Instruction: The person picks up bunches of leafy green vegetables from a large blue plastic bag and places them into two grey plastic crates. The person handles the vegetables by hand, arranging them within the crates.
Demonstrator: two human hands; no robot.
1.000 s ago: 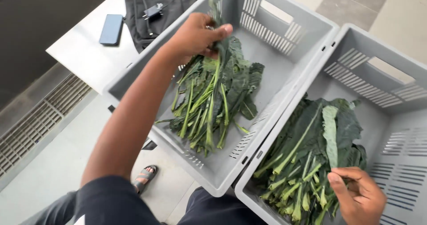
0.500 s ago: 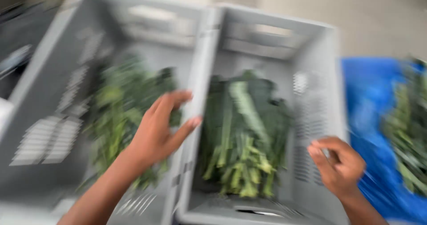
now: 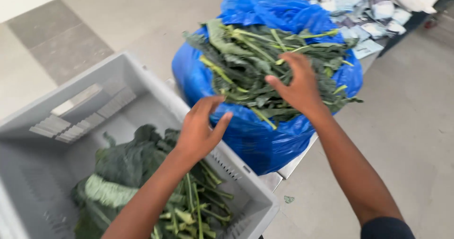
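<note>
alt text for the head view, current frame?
A person's right hand rests on a heap of dark leafy greens in a blue plastic bag, while the left hand hovers open beside the bag. Below left, a grey plastic crate holds more long-stemmed leaves, above a grey tiled floor.

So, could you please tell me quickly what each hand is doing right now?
Left hand: open, fingers spread, holding nothing, above the grey plastic crate.
Right hand: open, resting on the dark green leafy stalks in the blue plastic bag.
</note>
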